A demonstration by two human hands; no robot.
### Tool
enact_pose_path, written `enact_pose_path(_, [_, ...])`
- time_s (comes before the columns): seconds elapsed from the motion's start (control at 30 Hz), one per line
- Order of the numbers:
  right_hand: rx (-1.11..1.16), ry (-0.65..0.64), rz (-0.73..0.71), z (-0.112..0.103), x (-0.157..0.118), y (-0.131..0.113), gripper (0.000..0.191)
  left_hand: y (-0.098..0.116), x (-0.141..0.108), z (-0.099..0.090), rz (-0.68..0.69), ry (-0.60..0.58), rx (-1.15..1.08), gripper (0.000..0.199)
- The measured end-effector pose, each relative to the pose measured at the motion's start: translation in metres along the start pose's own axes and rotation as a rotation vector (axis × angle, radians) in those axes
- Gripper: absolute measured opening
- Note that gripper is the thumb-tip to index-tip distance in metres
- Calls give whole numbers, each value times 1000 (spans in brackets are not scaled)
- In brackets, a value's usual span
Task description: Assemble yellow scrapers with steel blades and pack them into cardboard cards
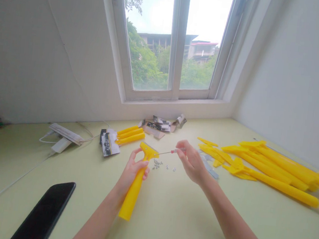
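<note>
My left hand (133,174) grips the handle of a yellow plastic scraper (132,196), with its wide head tilted up and away from me. My right hand (190,162) pinches a small red-handled screwdriver (170,151) between its fingertips. The screwdriver's metal shaft reaches the scraper's head. Several small metal screws or nuts (157,164) lie on the pale green table (171,223) below the two hands, apart from both.
A heap of yellow scrapers and loose parts (276,168) lies at the right. Other yellow handles (131,135), printed packaging cards (110,143) and torn packets (158,127) sit at the back. A black phone (44,212) lies near front left; a white cable (60,139) lies at the left.
</note>
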State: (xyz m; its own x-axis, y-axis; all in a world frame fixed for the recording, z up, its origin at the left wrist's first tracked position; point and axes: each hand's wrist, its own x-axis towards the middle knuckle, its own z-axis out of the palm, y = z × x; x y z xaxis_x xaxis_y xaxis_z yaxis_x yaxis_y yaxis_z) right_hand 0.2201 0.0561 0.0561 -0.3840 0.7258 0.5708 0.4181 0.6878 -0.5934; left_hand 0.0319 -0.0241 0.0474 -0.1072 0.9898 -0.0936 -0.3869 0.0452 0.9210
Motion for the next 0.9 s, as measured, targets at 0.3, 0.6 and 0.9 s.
enact_pose_path(0.3, [8,116,12,5,-1,6,16,-2,1,-2,7,-9,8,52])
enact_pose_path(0.6, [44,-65,4,1,-1,4,14,-3,3,-3,10,3,-15,51])
enact_pose_path(0.9, [40,42,3,6,-1,8,13,-3,2,-3,14,-34,-4,48])
